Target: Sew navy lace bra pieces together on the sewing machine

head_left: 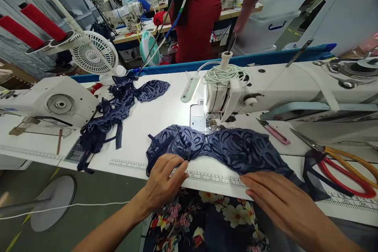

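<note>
A navy lace bra (236,145) lies spread along the front of the sewing table, just before the needle area of a white sewing machine (220,98). My left hand (165,177) is at the bra's lower left edge, its fingers bent and closed on the fabric. Over the lower right part, my right hand (274,193) lies flat with fingers stretched out, touching the cloth. The bra's right band trails toward the scissors. Beneath both hands runs a printed ruler strip (212,178) along the table edge.
Orange-and-red-handled scissors (348,169) and pink thread snips (276,132) lie at right. A heap of navy lace pieces (118,114) sits at left beside a second machine (53,102). A white fan (96,53) and red thread cones (43,21) stand behind. Another person in red (199,23) sits ahead.
</note>
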Action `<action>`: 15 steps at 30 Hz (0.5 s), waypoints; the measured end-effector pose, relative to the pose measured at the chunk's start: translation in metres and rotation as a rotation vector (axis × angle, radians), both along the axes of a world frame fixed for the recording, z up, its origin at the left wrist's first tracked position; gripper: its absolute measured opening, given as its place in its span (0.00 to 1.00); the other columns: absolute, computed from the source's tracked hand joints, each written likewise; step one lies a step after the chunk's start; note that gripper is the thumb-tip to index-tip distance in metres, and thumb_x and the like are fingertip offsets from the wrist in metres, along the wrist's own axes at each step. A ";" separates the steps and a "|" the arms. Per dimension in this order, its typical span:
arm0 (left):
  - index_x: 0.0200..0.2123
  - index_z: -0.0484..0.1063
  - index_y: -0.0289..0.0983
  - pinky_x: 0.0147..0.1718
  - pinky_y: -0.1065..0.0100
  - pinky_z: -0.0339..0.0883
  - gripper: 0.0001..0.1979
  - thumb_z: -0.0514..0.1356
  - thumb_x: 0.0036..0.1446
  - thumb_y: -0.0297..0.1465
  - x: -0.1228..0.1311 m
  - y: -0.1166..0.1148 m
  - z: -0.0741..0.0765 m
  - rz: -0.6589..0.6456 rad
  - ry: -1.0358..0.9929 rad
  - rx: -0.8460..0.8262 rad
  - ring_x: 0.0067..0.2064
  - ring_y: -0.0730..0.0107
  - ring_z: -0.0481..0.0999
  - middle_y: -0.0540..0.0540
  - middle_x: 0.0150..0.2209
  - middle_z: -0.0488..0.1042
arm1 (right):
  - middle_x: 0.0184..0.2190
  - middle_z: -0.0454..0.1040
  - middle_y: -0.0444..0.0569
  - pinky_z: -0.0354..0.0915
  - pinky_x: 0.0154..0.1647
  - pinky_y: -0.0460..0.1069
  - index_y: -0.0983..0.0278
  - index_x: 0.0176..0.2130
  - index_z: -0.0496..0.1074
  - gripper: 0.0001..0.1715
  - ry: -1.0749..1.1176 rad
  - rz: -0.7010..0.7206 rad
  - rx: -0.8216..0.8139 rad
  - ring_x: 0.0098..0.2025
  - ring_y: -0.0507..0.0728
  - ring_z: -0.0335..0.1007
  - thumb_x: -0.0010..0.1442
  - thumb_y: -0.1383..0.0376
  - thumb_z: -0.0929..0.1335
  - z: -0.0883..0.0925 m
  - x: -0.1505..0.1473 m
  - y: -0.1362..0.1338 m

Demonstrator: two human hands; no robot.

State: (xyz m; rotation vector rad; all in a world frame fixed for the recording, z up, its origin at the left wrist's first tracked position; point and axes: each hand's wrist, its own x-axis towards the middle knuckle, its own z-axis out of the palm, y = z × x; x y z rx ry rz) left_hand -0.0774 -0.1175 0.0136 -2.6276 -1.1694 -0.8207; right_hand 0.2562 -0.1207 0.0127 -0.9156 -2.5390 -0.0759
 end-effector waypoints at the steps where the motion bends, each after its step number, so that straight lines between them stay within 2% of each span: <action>1: 0.53 0.68 0.32 0.52 0.54 0.70 0.16 0.59 0.64 0.32 -0.007 -0.008 -0.002 0.018 0.032 -0.002 0.51 0.55 0.72 0.36 0.45 0.74 | 0.47 0.76 0.52 0.67 0.51 0.52 0.65 0.54 0.70 0.18 -0.019 -0.024 0.019 0.48 0.58 0.71 0.67 0.65 0.62 -0.003 0.005 -0.008; 3: 0.54 0.68 0.30 0.54 0.50 0.68 0.22 0.58 0.64 0.40 -0.020 -0.019 -0.009 0.054 0.124 -0.029 0.55 0.50 0.70 0.32 0.49 0.73 | 0.49 0.75 0.55 0.68 0.49 0.54 0.67 0.57 0.69 0.24 -0.065 -0.087 0.047 0.49 0.61 0.71 0.67 0.57 0.62 -0.011 0.014 -0.019; 5: 0.56 0.67 0.30 0.55 0.47 0.66 0.24 0.58 0.64 0.42 -0.032 -0.025 -0.018 0.065 0.215 -0.029 0.58 0.47 0.69 0.31 0.52 0.72 | 0.52 0.74 0.56 0.69 0.48 0.57 0.66 0.63 0.63 0.29 -0.100 -0.126 0.092 0.50 0.63 0.71 0.67 0.57 0.62 -0.021 0.022 -0.026; 7: 0.56 0.68 0.34 0.55 0.49 0.65 0.19 0.58 0.64 0.33 -0.042 -0.030 -0.025 0.045 0.258 0.014 0.58 0.49 0.70 0.34 0.52 0.73 | 0.48 0.76 0.52 0.70 0.44 0.56 0.61 0.67 0.56 0.32 -0.108 -0.129 0.135 0.46 0.62 0.73 0.66 0.66 0.60 -0.027 0.030 -0.032; 9: 0.55 0.69 0.37 0.52 0.54 0.68 0.17 0.57 0.63 0.23 -0.049 -0.036 -0.027 -0.011 0.233 0.037 0.53 0.56 0.74 0.39 0.48 0.77 | 0.41 0.78 0.46 0.71 0.39 0.52 0.54 0.67 0.55 0.39 -0.064 -0.105 0.126 0.39 0.58 0.75 0.60 0.76 0.58 -0.028 0.038 -0.038; 10: 0.53 0.70 0.38 0.50 0.58 0.70 0.18 0.55 0.62 0.20 -0.050 -0.039 -0.025 -0.039 0.193 0.027 0.50 0.60 0.76 0.41 0.45 0.78 | 0.38 0.78 0.45 0.71 0.37 0.50 0.52 0.66 0.58 0.41 -0.025 -0.105 0.101 0.37 0.56 0.75 0.58 0.78 0.58 -0.025 0.041 -0.040; 12: 0.50 0.72 0.38 0.43 0.67 0.71 0.17 0.53 0.62 0.18 -0.052 -0.044 -0.012 -0.066 0.069 -0.030 0.42 0.67 0.78 0.43 0.40 0.79 | 0.37 0.77 0.45 0.71 0.35 0.48 0.52 0.60 0.66 0.36 0.063 -0.149 0.051 0.36 0.55 0.75 0.58 0.78 0.58 -0.016 0.047 -0.045; 15: 0.46 0.73 0.39 0.36 0.75 0.72 0.12 0.53 0.64 0.23 -0.053 -0.047 0.025 0.004 -0.125 -0.242 0.36 0.72 0.79 0.46 0.37 0.79 | 0.38 0.77 0.48 0.72 0.36 0.48 0.55 0.51 0.72 0.21 0.181 -0.279 0.002 0.38 0.55 0.75 0.63 0.72 0.61 0.007 0.053 -0.045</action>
